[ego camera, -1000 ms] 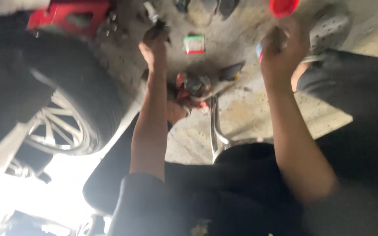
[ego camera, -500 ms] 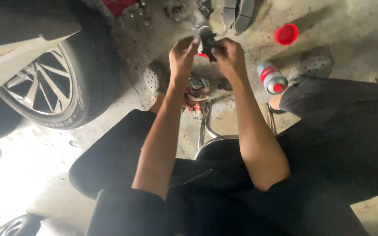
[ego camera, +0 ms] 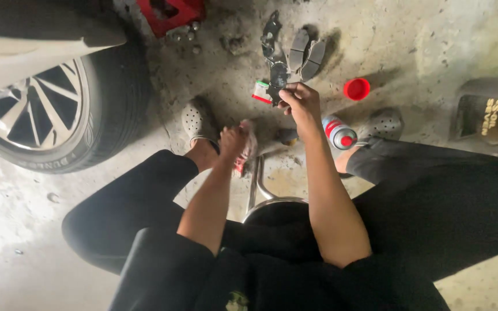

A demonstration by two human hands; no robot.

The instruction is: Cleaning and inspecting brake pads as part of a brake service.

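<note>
The right hand [ego camera: 300, 99] is closed around the lower end of a dark, flat metal brake pad [ego camera: 276, 74], holding it upright over the stained concrete floor [ego camera: 422, 40] near its far edge. Just behind that pad, two more grey curved brake pads [ego camera: 306, 53] lean together on the floor. A small green, white and red packet [ego camera: 261, 91] lies just left of the held pad. To the right, a red round plastic cap [ego camera: 357, 89] sits apart on the concrete, and a spray can with a red and white label [ego camera: 339, 132] lies beside the right forearm, close to a grey perforated clog [ego camera: 383, 122].

The left hand [ego camera: 234, 141] is lower and nearer — it grips a pinkish-red rag [ego camera: 247, 151], fingers curled around it, just beside the other grey clog [ego camera: 196, 120]. Below the hands a chrome stool frame [ego camera: 256, 190] shows between the person's black-trousered knees.

At the left edge stands a black car tyre on a silver alloy wheel [ego camera: 47, 115]. A red metal stand [ego camera: 171, 12] sits at the far edge, with a few small bolts [ego camera: 185, 33] beside it.
</note>
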